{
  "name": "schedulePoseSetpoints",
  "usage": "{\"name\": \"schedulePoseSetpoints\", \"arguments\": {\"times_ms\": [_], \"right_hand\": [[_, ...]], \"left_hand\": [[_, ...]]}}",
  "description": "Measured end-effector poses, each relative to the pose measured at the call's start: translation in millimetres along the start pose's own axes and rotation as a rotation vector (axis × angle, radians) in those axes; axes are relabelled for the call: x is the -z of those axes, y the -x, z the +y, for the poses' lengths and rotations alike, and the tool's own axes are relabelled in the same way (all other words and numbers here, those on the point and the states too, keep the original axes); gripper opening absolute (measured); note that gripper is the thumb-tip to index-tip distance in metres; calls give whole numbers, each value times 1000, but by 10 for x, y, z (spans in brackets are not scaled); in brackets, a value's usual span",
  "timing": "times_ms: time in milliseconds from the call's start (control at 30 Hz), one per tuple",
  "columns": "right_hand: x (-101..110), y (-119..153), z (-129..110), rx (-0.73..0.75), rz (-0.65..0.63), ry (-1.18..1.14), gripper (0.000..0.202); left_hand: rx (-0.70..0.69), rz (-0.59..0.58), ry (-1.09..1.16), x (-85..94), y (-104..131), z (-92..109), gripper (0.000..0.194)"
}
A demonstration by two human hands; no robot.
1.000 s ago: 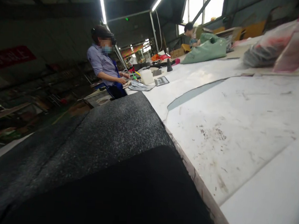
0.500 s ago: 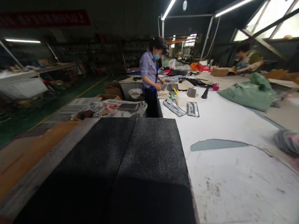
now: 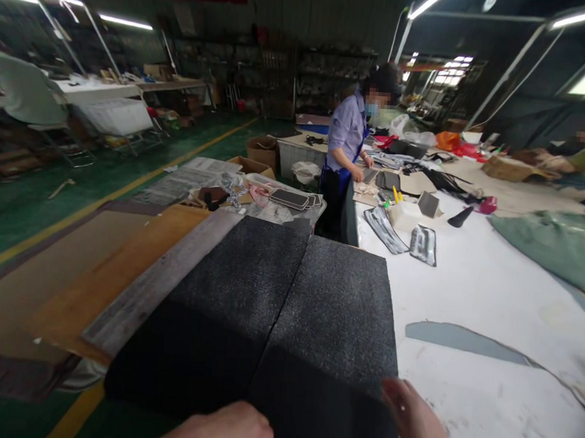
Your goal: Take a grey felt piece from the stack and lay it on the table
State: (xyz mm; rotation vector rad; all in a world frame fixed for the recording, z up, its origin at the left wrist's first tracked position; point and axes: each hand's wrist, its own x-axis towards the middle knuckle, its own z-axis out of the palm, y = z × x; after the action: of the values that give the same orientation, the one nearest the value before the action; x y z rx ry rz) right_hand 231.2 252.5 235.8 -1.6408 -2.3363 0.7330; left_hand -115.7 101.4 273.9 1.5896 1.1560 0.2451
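Note:
Two black textured panels (image 3: 339, 301) lie side by side in front of me, a narrow seam running between them. My left hand (image 3: 235, 428) is low over the near part of the panels, closed, its fingertips curled under and hidden. At the right edge of the right panel is my right hand (image 3: 415, 415), its fingers bent and drawn together. Whether either hand grips the panel material or something small cannot be made out.
A white worktable (image 3: 471, 289) extends on the right, with a grey-blue piece (image 3: 463, 340) and black-and-white strips (image 3: 424, 245). Brown and orange sheets (image 3: 121, 268) lie left. A co-worker in a blue shirt (image 3: 344, 133) stands ahead; green sheeting (image 3: 558, 245) lies at right.
Both my hands have come into view at the bottom, over and beside the black panels. My view has swung left, so the co-worker and table sit further right.

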Motion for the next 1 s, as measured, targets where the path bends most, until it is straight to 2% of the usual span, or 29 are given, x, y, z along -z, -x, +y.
{"name": "schedulePoseSetpoints", "arguments": {"times_ms": [100,200,333,433,667,1000], "right_hand": [[54,-542,-131,44,-7,72,29],[76,-982,-209,92,-6,130,28],[21,-1385,-240,150,1,188,24],[-50,-1597,-261,184,10,226,22],[-118,-1935,-295,245,-3,304,23],[-76,-2155,-234,296,-90,341,17]], "left_hand": [[-40,125,-237,304,-307,-107,12],[-55,258,-323,655,-607,-134,12],[-46,374,-410,1063,-977,-163,13],[-41,444,-466,1265,-1232,-193,13],[-54,508,-563,1515,-1679,-216,12],[-58,505,-658,1621,-2003,-170,16]]}}
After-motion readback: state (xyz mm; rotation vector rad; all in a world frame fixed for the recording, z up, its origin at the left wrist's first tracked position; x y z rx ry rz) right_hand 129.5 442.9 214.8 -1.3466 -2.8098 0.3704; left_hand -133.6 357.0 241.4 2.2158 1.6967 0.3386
